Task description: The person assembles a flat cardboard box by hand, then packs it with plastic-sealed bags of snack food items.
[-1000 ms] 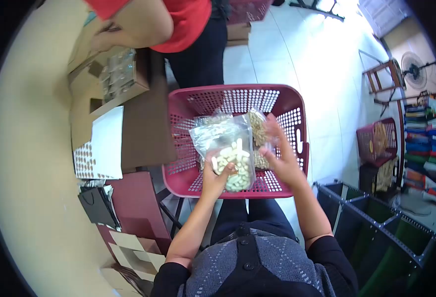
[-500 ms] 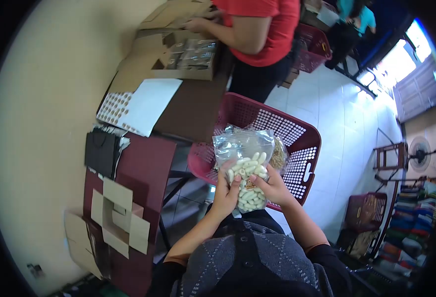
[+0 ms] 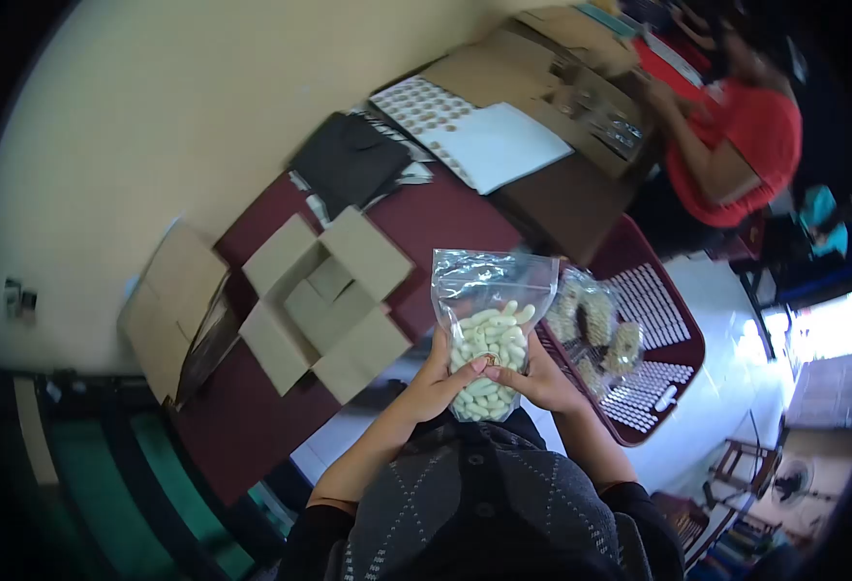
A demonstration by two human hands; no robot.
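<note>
Both hands hold a clear zip bag [image 3: 489,334] upright in front of my body. Inside it are many pale, oblong pieces, and its upper part is slack clear plastic. My left hand [image 3: 436,382] grips the lower left side, while my right hand [image 3: 542,378] grips the lower right. The thumbs meet over a small round brownish sticker [image 3: 491,362] on the front and partly cover it. To the left, an open cardboard box [image 3: 324,310] stands with its flaps spread on a dark red table [image 3: 445,215].
At my right, a red perforated basket [image 3: 673,315] holds several clear bags [image 3: 595,324]. Another cardboard box [image 3: 179,305] leans by the wall. Black bags [image 3: 349,160], a sticker sheet [image 3: 421,111] and white paper [image 3: 503,145] lie farther back. A person in red [image 3: 750,145] stands at the far table.
My view has swung left, so the open box is nearer the middle and the basket lies farther right. The bag stays in both hands, and my thumbs have come together over the sticker.
</note>
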